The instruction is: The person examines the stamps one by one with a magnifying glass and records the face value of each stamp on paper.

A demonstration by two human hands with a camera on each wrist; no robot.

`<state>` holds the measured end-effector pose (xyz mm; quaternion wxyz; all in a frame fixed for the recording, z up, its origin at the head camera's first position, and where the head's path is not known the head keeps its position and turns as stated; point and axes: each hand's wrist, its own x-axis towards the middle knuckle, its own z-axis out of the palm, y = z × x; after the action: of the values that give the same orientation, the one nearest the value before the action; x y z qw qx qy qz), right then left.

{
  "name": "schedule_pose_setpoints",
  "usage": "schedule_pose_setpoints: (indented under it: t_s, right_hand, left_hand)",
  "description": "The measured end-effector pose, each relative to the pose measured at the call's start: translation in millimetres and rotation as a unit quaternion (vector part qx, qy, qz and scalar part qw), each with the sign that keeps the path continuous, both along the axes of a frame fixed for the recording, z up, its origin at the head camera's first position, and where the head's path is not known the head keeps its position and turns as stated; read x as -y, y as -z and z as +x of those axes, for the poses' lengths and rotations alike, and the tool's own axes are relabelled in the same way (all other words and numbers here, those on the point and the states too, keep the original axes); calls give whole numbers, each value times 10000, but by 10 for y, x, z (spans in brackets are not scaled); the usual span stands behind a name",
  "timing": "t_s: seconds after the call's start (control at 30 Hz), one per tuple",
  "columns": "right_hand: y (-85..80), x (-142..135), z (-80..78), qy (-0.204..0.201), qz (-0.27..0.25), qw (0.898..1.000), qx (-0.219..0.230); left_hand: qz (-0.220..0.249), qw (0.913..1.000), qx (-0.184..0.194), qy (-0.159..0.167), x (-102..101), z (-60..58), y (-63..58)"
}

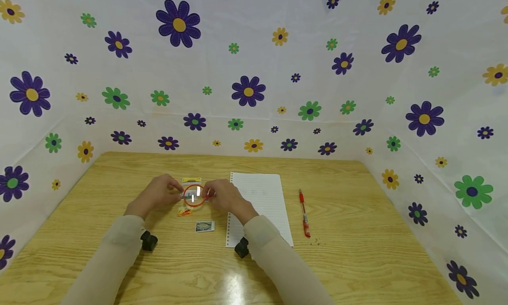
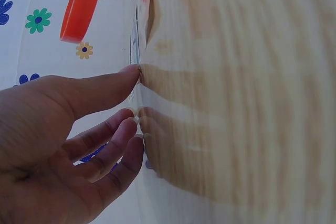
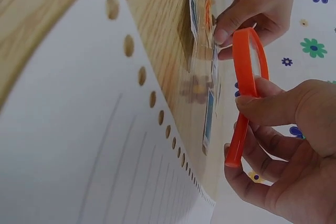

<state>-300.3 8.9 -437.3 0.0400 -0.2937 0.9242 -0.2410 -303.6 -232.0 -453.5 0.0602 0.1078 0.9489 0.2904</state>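
My right hand holds an orange-red magnifying glass by its handle, tilted above several small stamps. Seen through the lens is a greyish stamp. At its left edge my left hand rests thumb and fingertips on or by the tabletop; the left wrist view shows the thumb apart from the fingers. A yellow stamp lies just beyond, and a red-and-yellow stamp just nearer. Closer to me is a dark green stamp. Another, bluish stamp is partly covered by my right hand in the head view.
A lined, hole-punched sheet with faint pencil writing lies under my right forearm. To its right is a red pen, with small dark crumbs beside it. A flowered cloth walls the wooden table at back and sides.
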Motion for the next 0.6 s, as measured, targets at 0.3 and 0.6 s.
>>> schedule_pose_setpoints:
  t_s: [0.3,0.6]
  right_hand:
    - [-88,-225,40,-152,-483,9984,267]
    - [-166,-740,33,-269,-778,9964,-213]
  left_hand:
    - [13,10000,-6,-20,6,12,31]
    - [1,9999,67,-131,8,31,13]
